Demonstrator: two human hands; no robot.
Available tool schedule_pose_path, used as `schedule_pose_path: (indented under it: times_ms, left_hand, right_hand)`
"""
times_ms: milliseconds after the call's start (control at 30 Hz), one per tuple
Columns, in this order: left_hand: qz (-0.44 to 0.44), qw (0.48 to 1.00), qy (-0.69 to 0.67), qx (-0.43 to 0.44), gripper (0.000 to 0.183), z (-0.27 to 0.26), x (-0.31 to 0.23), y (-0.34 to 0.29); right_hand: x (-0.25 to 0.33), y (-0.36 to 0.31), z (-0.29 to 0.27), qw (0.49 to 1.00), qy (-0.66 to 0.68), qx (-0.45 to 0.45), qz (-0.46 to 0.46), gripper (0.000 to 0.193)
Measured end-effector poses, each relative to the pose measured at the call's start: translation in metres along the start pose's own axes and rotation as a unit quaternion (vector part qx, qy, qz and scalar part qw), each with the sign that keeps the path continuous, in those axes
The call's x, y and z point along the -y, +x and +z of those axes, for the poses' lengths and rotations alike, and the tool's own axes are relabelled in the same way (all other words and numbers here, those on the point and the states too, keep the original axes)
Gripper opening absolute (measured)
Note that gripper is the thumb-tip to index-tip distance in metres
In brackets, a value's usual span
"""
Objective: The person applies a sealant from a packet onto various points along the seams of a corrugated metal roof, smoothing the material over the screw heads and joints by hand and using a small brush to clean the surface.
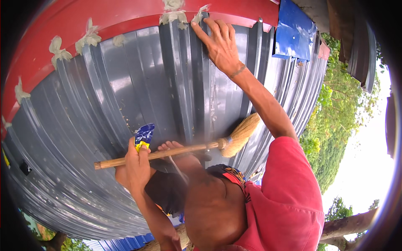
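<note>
Your left hand (135, 165) has its fingers clamped round the broom (176, 151) handle, together with a small blue and yellow packet (144, 136). The grip sits near the butt end. The broom's long axis runs nearly level, rising slightly rightward; bristles point right and up, butt end left. It lies across your knee, close over the grey roof sheet (104, 104). Your right hand (220, 44) is well apart, up the slope, fingers spread flat on a rib just below the red ridge cap (125, 16). The left hand is the nearer.
</note>
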State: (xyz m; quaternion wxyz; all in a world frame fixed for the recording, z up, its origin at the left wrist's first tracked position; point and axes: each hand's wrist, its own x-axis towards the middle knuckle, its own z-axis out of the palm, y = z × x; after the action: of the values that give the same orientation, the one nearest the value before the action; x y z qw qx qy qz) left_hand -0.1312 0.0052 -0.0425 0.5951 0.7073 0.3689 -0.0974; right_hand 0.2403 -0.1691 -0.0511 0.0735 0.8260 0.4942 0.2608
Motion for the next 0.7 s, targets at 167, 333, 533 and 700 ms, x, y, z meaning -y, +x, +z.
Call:
schedule_pose_path:
  times_ms: [167,333,533,700]
  left_hand:
    - [-0.001,1.0,-0.007,-0.005,0.022,-0.001,-0.003,-0.002]
    - [-0.012,1.0,0.003,-0.003,0.024,-0.001,0.002,-0.005]
    - [-0.03,1.0,-0.004,0.0,0.025,0.0,0.002,-0.006]
    - [-0.02,1.0,0.017,0.005,0.026,-0.001,-0.001,-0.006]
  right_hand:
    - [-0.012,-0.003,0.003,1.0,-0.021,-0.009,-0.009,0.069]
    - [-0.032,0.007,0.003,0.997,-0.065,-0.036,-0.017,0.072]
    - [-0.028,0.005,0.0,0.998,-0.042,-0.015,-0.046,0.074]
    - [-0.027,0.003,0.006,0.999,-0.018,0.018,-0.029,0.087]
